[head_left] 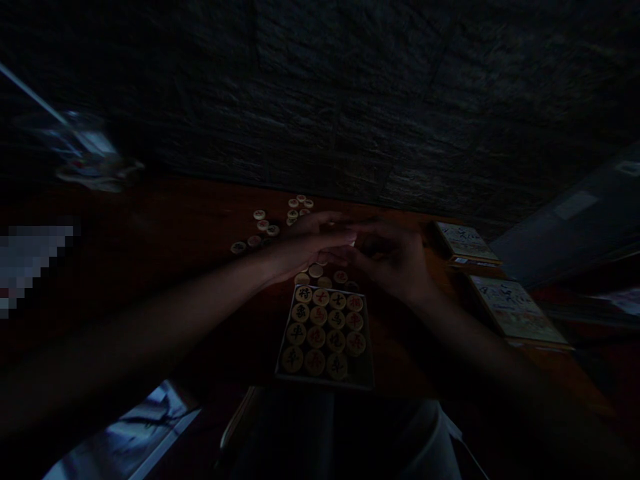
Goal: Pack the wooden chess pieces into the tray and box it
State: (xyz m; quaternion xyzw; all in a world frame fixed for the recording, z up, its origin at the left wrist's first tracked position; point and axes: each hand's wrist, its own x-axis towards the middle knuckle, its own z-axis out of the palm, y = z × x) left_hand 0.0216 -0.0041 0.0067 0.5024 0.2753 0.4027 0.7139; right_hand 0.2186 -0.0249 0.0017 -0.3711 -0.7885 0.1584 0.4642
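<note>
My left hand (313,244) reaches across the table with its fingers stretched out and the thumb pointing right. Against its fingertips, my right hand (393,257) is closed in a pinch. A small pale thing (353,243) shows between the hands, too dark and covered to make out. Below them, a shallow square box (371,370) holds rows of round Chinese chess pieces (319,315) with red and black characters. Its bottom right corner holds no piece. Loose chess pieces (315,271) lie just beyond the box, partly hidden by my hands.
More loose pieces (263,225) are scattered on the brown table (200,200) at the back left. Two printed boxes (465,241) lie at the right. A dark stone wall (320,100) rises behind. A blurred clear container (93,147) stands far left.
</note>
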